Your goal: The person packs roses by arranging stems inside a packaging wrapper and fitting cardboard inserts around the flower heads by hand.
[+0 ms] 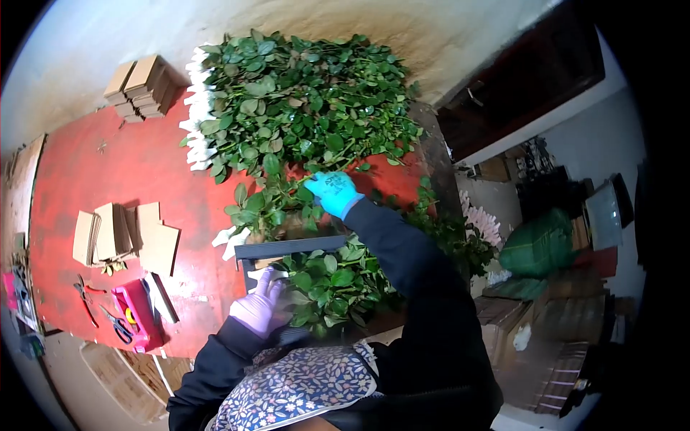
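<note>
My left hand [255,307], in a lavender glove, has its fingers stretched out against a white-covered flower head [267,274]. That head lies at the left of a dark frame [287,248], which holds a bunch of leafy stems [338,276]. Beyond the frame, my right hand [334,192] in a blue glove is closed around a leafy flower stem [291,185]. Loose green stems [262,208] lie just left of it, with a white-covered head [231,241] at their end. The blooms themselves are hidden by the coverings.
A large pile of leafy stems [309,108] lies against the wall, white heads [200,115] leftward. On the red table [65,172] are cardboard stacks [144,86], folded cardboard [108,231], pliers [88,302], scissors [118,327] and a pink holder [138,316]. Pinkish covered heads [480,219] stand right.
</note>
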The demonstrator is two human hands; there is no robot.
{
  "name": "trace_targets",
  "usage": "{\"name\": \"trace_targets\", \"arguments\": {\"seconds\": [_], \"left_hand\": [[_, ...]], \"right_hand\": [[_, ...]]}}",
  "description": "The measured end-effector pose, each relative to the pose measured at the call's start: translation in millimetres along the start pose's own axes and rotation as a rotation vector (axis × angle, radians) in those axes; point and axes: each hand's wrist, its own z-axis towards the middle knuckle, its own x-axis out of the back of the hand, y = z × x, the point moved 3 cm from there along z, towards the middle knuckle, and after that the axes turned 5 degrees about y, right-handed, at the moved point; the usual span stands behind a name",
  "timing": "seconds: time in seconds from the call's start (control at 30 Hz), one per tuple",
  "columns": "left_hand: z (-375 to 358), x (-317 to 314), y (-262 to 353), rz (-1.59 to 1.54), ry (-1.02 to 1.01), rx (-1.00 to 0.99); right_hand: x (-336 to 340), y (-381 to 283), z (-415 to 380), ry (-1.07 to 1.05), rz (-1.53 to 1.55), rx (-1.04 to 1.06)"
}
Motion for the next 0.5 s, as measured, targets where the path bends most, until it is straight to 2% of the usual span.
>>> {"name": "trace_targets", "arguments": {"seconds": [0.07,0.17,0.3,0.47,0.5], "left_hand": [[1,5,2,0.006,-0.037,-0.004],[-1,4,3,0.003,-0.027,-0.008],[1,10,7,-0.006,-0.038,0.015],[0,6,4,-0.034,-0.002,-0.002],[-1,8,5,-0.017,-0.011,-0.005]], "right_hand": [[23,-8,7,0.001,-0.002,-0.048],[39,-11,10,0.083,-0.029,-0.005],[59,-19,8,0.005,-0.054,-0.022],[27,-9,20,0.004,-0.117,0.015],[23,-10,25,-0.01,-0.253,0.028]]}}
